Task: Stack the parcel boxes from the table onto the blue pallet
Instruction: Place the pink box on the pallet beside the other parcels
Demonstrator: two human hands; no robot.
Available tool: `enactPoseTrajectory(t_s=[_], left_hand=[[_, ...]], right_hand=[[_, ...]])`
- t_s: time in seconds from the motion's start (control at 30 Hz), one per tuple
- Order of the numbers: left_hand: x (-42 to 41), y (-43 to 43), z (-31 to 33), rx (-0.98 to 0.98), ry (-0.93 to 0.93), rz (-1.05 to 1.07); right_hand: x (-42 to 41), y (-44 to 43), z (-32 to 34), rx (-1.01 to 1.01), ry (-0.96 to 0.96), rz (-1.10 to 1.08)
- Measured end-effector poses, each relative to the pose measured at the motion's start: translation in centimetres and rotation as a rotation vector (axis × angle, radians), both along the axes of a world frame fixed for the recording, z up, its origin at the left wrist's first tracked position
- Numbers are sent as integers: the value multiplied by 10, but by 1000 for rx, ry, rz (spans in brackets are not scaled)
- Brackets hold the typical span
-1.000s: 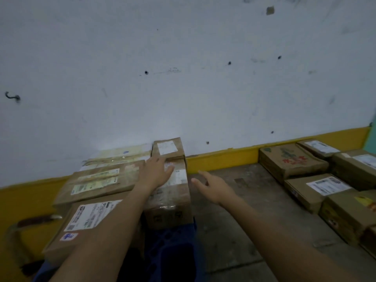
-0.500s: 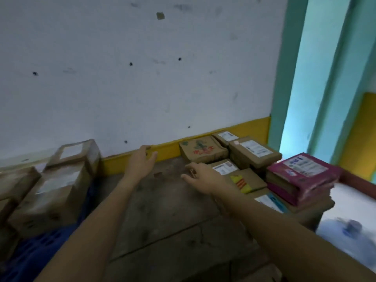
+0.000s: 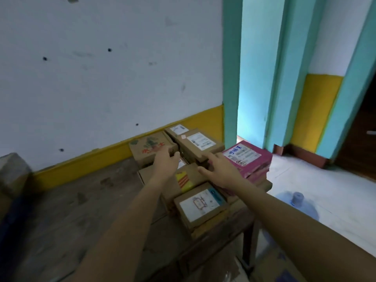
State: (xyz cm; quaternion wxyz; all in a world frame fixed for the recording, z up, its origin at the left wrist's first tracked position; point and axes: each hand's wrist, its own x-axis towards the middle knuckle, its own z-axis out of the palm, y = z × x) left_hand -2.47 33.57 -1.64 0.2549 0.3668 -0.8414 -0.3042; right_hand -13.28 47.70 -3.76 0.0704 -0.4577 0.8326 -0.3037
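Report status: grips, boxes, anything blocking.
Left grip open by printed box. Right grip open beside pink box. No box lifted yet. Nothing blocking the reach.

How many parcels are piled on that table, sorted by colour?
Brown boxes: 6, one mostly hidden under the left hand
Pink boxes: 2, apparently stacked
Total: 8 visible

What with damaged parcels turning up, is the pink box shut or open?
Shut. The pink box lies flat with its labelled top face closed, and no flap stands up along the edges in view.
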Motion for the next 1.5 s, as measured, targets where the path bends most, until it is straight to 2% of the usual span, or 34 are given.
enactPoseTrajectory(t_s=[0.33,0.5,0.57,0.67,0.73,0.83,1.0,1.17,1.33,1.5], left_hand=[[-86,25,-40,34,-108,-25],[-120,43,-66,94,-183,-52],[-129,52,-71,200,-195,-25],[-142,63,-77,294,-211,16],[-147,70,-80,268,-211,56],[-151,77,-83,305,-152,130],[-151,93,-78,214,-116,218],[-136,105,-53,164,23,254],[-104,105,-18,205,113,320],[-41,101,4,219,183,409]], right_hand=[[-105,40,-25,-5,-2,-178],[-172,64,-44,134,56,-269],[-192,69,-55,188,-5,-263],[-211,70,-71,177,-238,-166],[-215,68,-77,127,-313,-125],[-217,68,-81,123,-278,-127],[-216,74,-72,72,-261,-98],[-208,78,-42,-53,-227,-32],[-174,68,-13,-214,-272,25],[-118,46,9,-250,-320,135]])
